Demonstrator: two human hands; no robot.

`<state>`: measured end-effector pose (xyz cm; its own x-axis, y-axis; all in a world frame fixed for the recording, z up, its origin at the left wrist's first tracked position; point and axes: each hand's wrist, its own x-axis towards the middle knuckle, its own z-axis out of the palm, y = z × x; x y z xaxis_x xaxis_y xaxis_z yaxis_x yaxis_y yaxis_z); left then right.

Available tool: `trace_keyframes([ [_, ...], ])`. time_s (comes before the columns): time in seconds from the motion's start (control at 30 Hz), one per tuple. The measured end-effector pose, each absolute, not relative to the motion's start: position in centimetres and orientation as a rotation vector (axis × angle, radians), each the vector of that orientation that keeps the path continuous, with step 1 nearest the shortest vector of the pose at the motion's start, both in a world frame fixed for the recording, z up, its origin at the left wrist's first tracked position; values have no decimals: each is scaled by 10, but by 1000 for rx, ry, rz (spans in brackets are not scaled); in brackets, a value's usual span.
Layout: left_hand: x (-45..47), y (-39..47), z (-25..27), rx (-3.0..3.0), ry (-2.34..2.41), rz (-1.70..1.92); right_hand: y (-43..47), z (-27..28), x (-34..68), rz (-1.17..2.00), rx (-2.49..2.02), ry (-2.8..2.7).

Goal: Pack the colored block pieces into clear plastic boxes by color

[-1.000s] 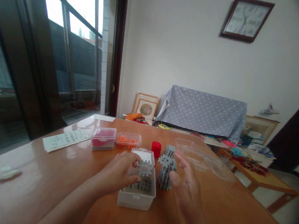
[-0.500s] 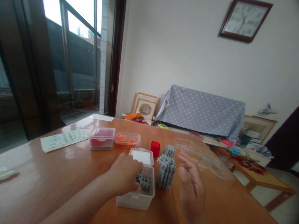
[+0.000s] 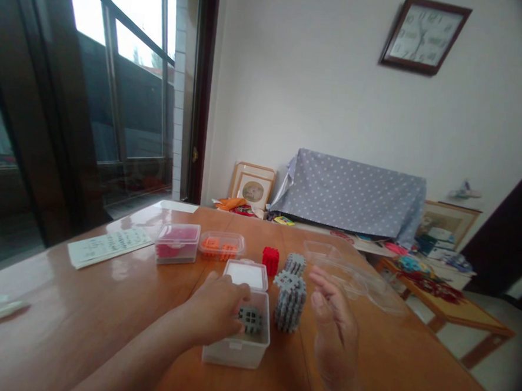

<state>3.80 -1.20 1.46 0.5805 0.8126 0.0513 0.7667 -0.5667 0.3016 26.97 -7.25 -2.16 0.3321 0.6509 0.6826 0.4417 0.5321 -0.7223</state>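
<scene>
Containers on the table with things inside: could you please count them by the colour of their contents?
Pink: 1 closed box
Orange: 1 shallow container
Grey: 1 open box
Total: 3 containers

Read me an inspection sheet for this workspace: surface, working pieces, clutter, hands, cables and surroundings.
Surface: glossy brown table.
Working pieces: gray pieces inside an open translucent box; gray stack beside it.
Clutter: red block, pink-filled box, orange-filled container, written paper, clear plastic packaging.
Hands: left hand at the gray pieces, grip unclear; right hand open near the stack.
Cables: nothing seen.
Surroundings: wall clock, dotted cloth, window.
</scene>
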Motion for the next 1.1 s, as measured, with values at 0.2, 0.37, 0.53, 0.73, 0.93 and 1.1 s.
trace_keyframes([
  [0.2,30,-11,14,2563,1287,302,-71,-25,268,195,-1074,-1285],
  [0.37,30,-12,12,2680,1139,265,-68,-28,268,231,-1078,-1282],
  [0.53,31,-14,11,2718,1147,230,-67,-32,269,236,-1110,-1261],
  [0.73,29,-14,15,2649,1168,286,-59,-32,277,172,-1250,-1206],
  [0.93,25,-9,16,2477,1185,544,-42,-43,284,-118,-1419,-1436],
  [1.1,21,1,8,2369,1147,684,-34,-56,285,-199,-1522,-1531],
])
